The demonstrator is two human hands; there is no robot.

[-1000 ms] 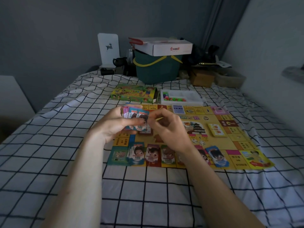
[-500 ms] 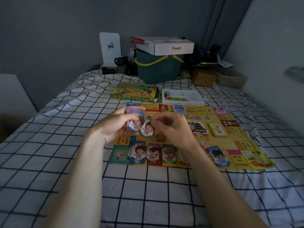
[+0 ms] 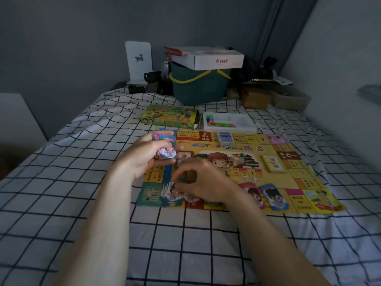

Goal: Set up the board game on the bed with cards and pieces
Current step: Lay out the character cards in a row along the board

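A yellow game board (image 3: 268,162) lies flat on the checked bed. My left hand (image 3: 144,155) grips a stack of small picture cards (image 3: 166,148) above the board's left edge. My right hand (image 3: 202,182) is lowered over the board's near-left row, fingers curled, its fingertips pinching a card at the pile (image 3: 172,196) there. More card piles (image 3: 274,196) lie along the near edge. A yellow card deck (image 3: 273,164) and two white dice (image 3: 250,178) sit on the board.
The green game box (image 3: 171,117) and a white tray of coloured pieces (image 3: 228,121) lie beyond the board. A green basket (image 3: 198,87) with a white carton on top, cardboard boxes (image 3: 255,98) and a wall on the right bound the bed.
My right hand has drawn a card from the stack in my left hand and carried it down to the near-left pile. The left hand stays raised with the stack.
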